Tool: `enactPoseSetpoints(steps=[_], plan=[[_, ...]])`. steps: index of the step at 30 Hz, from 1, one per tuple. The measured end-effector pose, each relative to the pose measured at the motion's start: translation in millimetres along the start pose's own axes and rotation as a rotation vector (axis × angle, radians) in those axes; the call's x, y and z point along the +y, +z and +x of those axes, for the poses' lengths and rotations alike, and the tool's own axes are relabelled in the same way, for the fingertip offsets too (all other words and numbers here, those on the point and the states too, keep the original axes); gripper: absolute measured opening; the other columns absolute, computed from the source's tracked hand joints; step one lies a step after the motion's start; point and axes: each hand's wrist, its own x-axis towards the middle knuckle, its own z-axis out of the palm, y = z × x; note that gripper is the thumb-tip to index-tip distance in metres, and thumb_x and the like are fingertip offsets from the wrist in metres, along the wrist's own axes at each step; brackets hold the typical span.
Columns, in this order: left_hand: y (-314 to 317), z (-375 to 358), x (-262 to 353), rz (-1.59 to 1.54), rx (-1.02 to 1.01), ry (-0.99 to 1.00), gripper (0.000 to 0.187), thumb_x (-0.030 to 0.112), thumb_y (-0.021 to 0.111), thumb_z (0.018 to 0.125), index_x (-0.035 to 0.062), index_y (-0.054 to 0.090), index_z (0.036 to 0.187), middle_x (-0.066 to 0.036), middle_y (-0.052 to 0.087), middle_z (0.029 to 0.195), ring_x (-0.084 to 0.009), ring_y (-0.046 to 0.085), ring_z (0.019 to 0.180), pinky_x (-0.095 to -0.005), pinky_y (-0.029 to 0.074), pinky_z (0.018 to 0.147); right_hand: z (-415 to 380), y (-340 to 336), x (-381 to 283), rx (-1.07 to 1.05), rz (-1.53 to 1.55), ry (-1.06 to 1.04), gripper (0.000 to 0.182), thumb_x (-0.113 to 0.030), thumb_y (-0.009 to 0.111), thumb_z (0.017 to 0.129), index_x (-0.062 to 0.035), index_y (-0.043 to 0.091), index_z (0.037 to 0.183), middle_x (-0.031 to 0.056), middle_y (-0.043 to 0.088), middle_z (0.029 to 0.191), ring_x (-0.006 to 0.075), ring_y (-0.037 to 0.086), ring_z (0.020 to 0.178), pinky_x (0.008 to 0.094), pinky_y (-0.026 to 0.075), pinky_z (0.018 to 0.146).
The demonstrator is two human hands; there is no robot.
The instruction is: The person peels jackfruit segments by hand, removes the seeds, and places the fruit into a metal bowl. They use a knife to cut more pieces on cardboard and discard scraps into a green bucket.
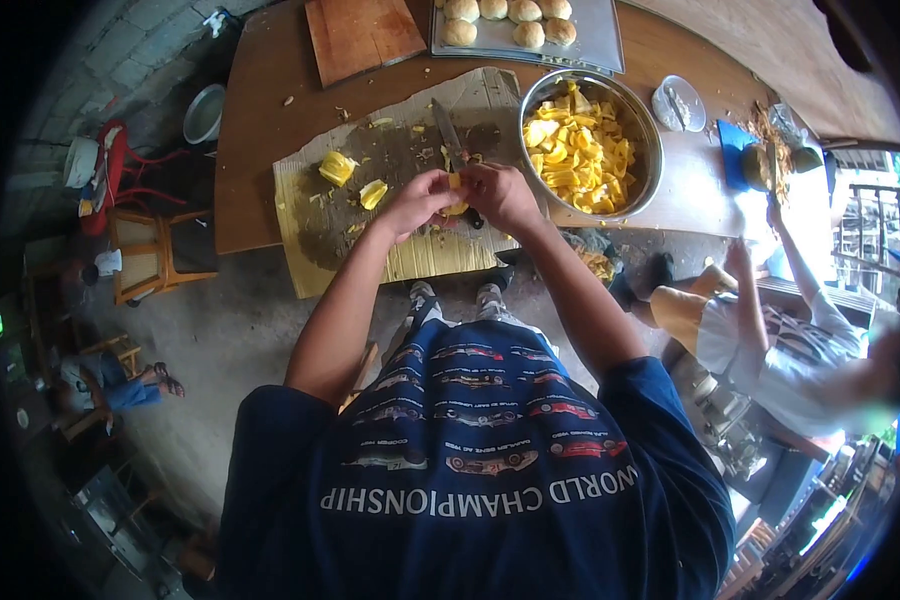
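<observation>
Left hand (410,208) and right hand (502,196) pinching one yellow fruit piece (456,181)

Both sets of fingers are nearly closed on it, over the cardboard (420,262); I judge the step to be fine fingerwork. Whether I also touch the knife (444,124) I cannot tell; the next move calls for fingertips clear of its blade. Beyond sit a steel bowl (656,160) of cut fruit (580,150), then buns (528,35)
</observation>
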Motion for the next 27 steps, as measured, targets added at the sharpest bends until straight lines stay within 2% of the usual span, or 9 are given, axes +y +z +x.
enactPoseSetpoints(steps=[5,7,10,15,18,20,22,24,27], plan=[[6,-4,11,0.281,0.051,0.087,0.017,0.021,0.055,0.108,0.0084,0.061,0.118,0.001,0.063,0.099,-0.0073,0.063,0.087,-0.0235,0.056,0.065,-10,-15,-12,0.024,0.020,0.093,0.021,-0.020,0.067,0.092,-0.0032,0.076,0.099,0.0199,0.074,0.088,0.0346,0.074,0.077,0.0425,0.059,0.070],[3,-3,10,0.302,0.047,0.102,0.016,0.020,0.053,0.108,0.0091,0.061,0.117,0.001,0.063,0.096,-0.0055,0.060,0.081,-0.0215,0.051,0.060,-12,-22,-15,-0.063,0.262,0.318,0.022,-0.018,0.066,0.093,0.0007,0.077,0.101,0.0156,0.075,0.080,0.0215,0.075,0.069,0.0350,0.059,0.065],[-3,-4,5,0.266,0.042,0.123,0.017,0.019,0.049,0.109,0.0103,0.061,0.116,0.002,0.063,0.091,-0.0031,0.055,0.070,-0.0189,0.044,0.053,-14,-27,-11,-0.106,0.553,0.455,0.024,-0.016,0.067,0.095,0.0051,0.076,0.103,0.0105,0.075,0.079,0.0119,0.071,0.068,0.0293,0.059,0.063],[-13,-27,6,0.046,0.186,0.119,0.020,0.020,0.048,0.109,0.0078,0.060,0.119,0.000,0.066,0.091,-0.0029,0.049,0.063,-0.0184,0.040,0.049,-26,-22,19,0.129,0.786,0.505,0.027,-0.016,0.067,0.100,0.0095,0.073,0.106,0.0095,0.074,0.083,0.0146,0.069,0.067,0.0302,0.061,0.063],[-46,-50,-10,0.067,0.197,0.150,0.019,0.021,0.052,0.107,0.0090,0.062,0.118,-0.004,0.073,0.097,-0.0025,0.051,0.062,-0.0186,0.042,0.049,-49,-17,27,0.068,0.440,0.540,0.019,-0.013,0.064,0.100,0.0001,0.075,0.107,0.0087,0.073,0.077,0.0131,0.072,0.070,0.0309,0.060,0.060],[-64,-70,-23,0.069,0.248,0.088,0.019,0.022,0.053,0.107,0.0088,0.062,0.118,-0.004,0.073,0.098,-0.0027,0.051,0.062,-0.0186,0.042,0.049,-70,0,44,-0.063,0.202,0.597,0.016,-0.010,0.064,0.095,-0.0088,0.077,0.103,0.0129,0.074,0.079,0.0215,0.076,0.073,0.0369,0.060,0.064],[-86,-86,-39,0.065,0.302,0.027,0.020,0.023,0.053,0.107,0.0086,0.062,0.117,-0.004,0.074,0.098,-0.0030,0.052,0.061,-0.0185,0.043,0.049,-97,41,80,0.047,-0.059,0.515,0.016,-0.012,0.064,0.089,-0.0109,0.077,0.099,0.0191,0.075,0.088,0.0415,0.073,0.085,0.0490,0.059,0.081],[-109,-105,-60,0.016,0.367,-0.046,0.022,0.025,0.052,0.106,0.0096,0.063,0.117,-0.003,0.074,0.101,-0.0034,0.053,0.063,-0.0191,0.044,0.051,-108,68,110,0.157,-0.198,0.494,0.028,-0.019,0.054,0.100,-0.0083,0.077,0.113,0.0188,0.077,0.100,0.0379,0.075,0.093,0.0492,0.060,0.084],[-134,-127,-76,0.013,0.428,-0.080,0.023,0.027,0.052,0.105,0.0106,0.064,0.116,-0.003,0.075,0.103,-0.0035,0.055,0.066,-0.0198,0.046,0.053,-99,80,107,0.195,-0.234,0.597,0.027,-0.019,0.055,0.097,-0.0091,0.074,0.115,0.0206,0.074,0.108,0.0422,0.070,0.104,0.0512,0.057,0.092]])
